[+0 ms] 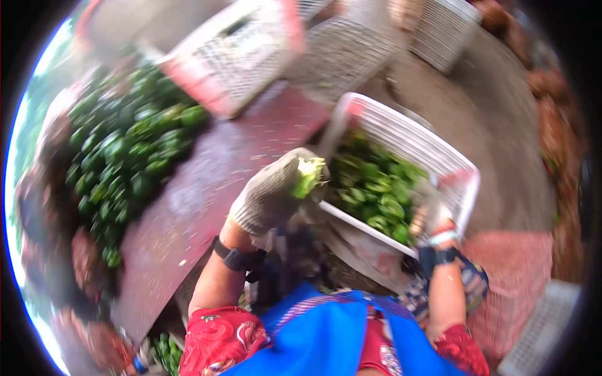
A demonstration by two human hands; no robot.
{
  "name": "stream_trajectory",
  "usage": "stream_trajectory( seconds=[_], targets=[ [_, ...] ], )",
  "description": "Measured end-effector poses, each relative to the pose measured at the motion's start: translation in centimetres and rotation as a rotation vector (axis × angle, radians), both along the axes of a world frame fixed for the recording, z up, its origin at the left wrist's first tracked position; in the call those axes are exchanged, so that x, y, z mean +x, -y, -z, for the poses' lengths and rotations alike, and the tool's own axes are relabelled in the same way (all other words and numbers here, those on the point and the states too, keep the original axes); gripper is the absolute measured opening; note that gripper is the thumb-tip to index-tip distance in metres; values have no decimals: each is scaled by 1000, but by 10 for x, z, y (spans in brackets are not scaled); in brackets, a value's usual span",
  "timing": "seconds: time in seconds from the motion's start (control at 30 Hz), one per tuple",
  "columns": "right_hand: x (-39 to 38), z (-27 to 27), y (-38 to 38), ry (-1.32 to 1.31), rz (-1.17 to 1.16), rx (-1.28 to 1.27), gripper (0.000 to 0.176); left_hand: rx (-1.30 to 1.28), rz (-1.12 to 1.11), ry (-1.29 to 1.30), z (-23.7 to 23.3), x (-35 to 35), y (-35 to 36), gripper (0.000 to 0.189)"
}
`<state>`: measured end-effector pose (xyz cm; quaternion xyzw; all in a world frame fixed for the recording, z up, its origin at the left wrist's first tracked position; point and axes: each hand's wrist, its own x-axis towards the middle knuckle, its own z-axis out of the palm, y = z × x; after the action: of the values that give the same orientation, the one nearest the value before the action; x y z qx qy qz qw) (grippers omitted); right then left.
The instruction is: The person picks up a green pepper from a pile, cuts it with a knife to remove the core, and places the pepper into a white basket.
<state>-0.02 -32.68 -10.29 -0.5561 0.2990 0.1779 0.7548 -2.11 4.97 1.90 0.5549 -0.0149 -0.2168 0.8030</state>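
Nearest is the person's blue apron (313, 341), with a red sleeve (222, 338) on the left and a red sleeve on the right. A dark band (237, 258) goes around the left wrist, and there is a dark band on the right one too. To the near right is a pink crate (511, 276), with a pale grey crate (545, 329) just past its right side. A small green heap (166, 352) sits near and to the left.

A bit farther up, the left hand (282, 191) wears a grey glove. It is curled almost closed and has hold of a light green piece (309, 177), which pokes out of it. The right hand (431, 208) wears a glove too and is down at the right end of the white crate (411, 128). It is blurry, so I cannot tell how far open it is or if it holds anything. Green vegetables (376, 185) lie inside that crate.

To the left is a dull red board (207, 178), with a big pile of green vegetables (135, 147) at its left side. Farther off, a white and red crate (235, 53) stands at the board's far end. Another crate (442, 31) is at the far right.
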Motion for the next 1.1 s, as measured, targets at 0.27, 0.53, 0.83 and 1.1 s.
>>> stream_trajectory(
  seconds=[0.27, 0.53, 0.83, 1.1],
  targets=[
    [5, -9, -19, -135, 387, 563, 11, 1584, 561, -385, -13, -108, -171, 52],
    [-9, 23, -36, -192, 107, 253, 18, 1630, -762, -179, 71, 68, -298, 90],
    [-9, 5, -59, -115, -21, 141, 30, 1455, -786, -299, 98, 98, -284, 100],
    [-29, -41, -72, 56, -126, 165, 37, 463, -736, -12, 98, 47, -199, 68]
  ],
)
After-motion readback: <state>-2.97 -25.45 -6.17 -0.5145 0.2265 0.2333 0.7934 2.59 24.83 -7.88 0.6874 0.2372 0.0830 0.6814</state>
